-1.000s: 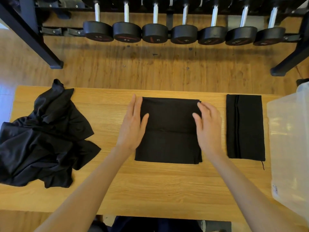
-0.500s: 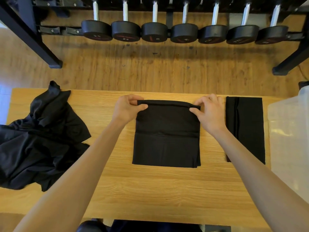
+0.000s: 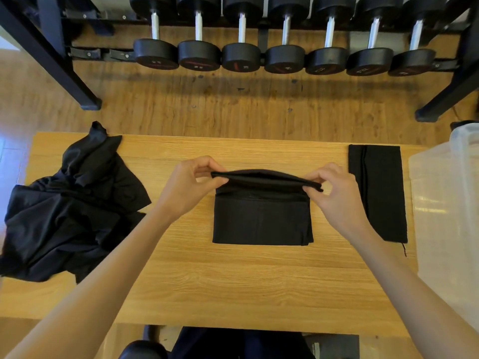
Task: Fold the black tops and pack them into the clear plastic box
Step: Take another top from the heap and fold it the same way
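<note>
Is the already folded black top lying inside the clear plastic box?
No. The folded top lies flat on the wooden table, just left of the clear plastic box.

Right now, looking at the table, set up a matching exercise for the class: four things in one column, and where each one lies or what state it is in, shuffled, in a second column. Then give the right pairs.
Things
1. top being folded
2. folded top
3. heap of unfolded tops
4. clear plastic box

Places or states
A. crumpled at the table's left end
B. at the right edge of the view
C. far edge pinched and lifted by the left hand and right hand
D. lying flat between the centre top and the box

Pairs: 1-C, 2-D, 3-A, 4-B
</note>
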Action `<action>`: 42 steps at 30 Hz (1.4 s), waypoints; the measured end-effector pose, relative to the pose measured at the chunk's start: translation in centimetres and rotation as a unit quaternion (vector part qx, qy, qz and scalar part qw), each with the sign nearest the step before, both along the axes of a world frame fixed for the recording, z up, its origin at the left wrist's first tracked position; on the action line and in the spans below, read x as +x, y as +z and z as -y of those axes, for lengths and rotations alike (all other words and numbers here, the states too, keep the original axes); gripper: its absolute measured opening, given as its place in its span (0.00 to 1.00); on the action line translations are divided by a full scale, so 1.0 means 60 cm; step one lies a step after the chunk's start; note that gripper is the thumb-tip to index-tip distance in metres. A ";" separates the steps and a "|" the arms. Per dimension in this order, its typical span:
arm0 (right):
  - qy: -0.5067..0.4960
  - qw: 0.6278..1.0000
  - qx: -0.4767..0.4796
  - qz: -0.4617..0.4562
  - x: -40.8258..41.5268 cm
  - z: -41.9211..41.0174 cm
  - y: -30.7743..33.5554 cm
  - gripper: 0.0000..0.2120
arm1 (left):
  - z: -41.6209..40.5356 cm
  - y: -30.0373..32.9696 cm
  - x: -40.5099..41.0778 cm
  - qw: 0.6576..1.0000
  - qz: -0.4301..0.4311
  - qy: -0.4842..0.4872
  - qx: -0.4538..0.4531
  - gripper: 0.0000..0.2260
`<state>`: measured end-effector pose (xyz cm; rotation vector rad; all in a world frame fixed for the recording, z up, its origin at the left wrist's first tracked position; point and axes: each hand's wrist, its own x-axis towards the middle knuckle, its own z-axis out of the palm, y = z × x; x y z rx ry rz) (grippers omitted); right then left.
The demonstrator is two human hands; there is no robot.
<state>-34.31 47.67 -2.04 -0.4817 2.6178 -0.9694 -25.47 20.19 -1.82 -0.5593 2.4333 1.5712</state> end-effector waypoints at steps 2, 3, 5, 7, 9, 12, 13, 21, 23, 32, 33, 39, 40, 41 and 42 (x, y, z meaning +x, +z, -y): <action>0.001 0.999 0.010 -0.035 0.034 -0.016 -0.005 0.08 | -0.012 0.007 0.037 1.000 -0.023 -0.014 -0.015 0.06; 0.002 0.998 0.018 -0.053 0.051 -0.023 -0.010 0.08 | -0.019 0.008 0.055 0.999 -0.033 -0.017 -0.026 0.06; 0.001 0.996 0.035 -0.084 0.085 -0.034 -0.019 0.10 | -0.031 0.003 0.089 0.996 -0.059 -0.029 -0.052 0.08; 0.004 0.993 0.052 -0.109 0.115 -0.041 -0.026 0.10 | -0.041 -0.010 0.120 0.991 -0.085 -0.057 -0.088 0.09; 0.017 0.988 0.074 -0.134 0.140 -0.046 -0.035 0.12 | -0.050 -0.029 0.146 0.979 -0.109 -0.094 -0.143 0.09; 0.034 0.983 0.101 -0.151 0.163 -0.051 -0.054 0.13 | -0.059 -0.058 0.176 0.963 -0.124 -0.135 -0.198 0.09; 0.039 0.981 0.110 -0.153 0.168 -0.053 -0.060 0.13 | -0.061 -0.068 0.183 0.959 -0.125 -0.143 -0.210 0.09; 0.065 0.968 0.177 -0.166 0.183 -0.064 -0.091 0.14 | -0.060 -0.107 0.203 0.943 -0.131 -0.170 -0.254 0.06; 0.055 0.971 0.173 -0.157 0.187 -0.065 -0.091 0.15 | -0.060 -0.103 0.204 0.935 -0.135 -0.188 -0.270 0.09; -0.242 0.970 -0.007 0.025 0.123 -0.022 -0.074 0.06 | -0.137 -0.096 0.153 0.924 -0.145 -0.168 -0.312 0.20; -0.267 0.962 -0.010 0.050 0.111 -0.014 -0.074 0.08 | -0.147 -0.100 0.146 0.916 -0.126 -0.179 -0.335 0.22; -0.291 0.946 0.038 0.138 0.072 0.014 -0.078 0.13 | -0.166 -0.136 0.147 0.900 -0.031 -0.214 -0.378 0.26; -0.281 0.948 0.047 0.141 0.071 0.015 -0.081 0.12 | -0.165 -0.140 0.149 0.899 -0.025 -0.217 -0.381 0.26; -0.272 0.950 0.047 0.146 0.070 0.014 -0.085 0.11 | -0.164 -0.143 0.150 0.897 -0.020 -0.220 -0.382 0.26; -0.270 0.950 0.041 0.150 0.069 0.013 -0.089 0.11 | -0.164 -0.144 0.151 0.896 -0.016 -0.224 -0.384 0.27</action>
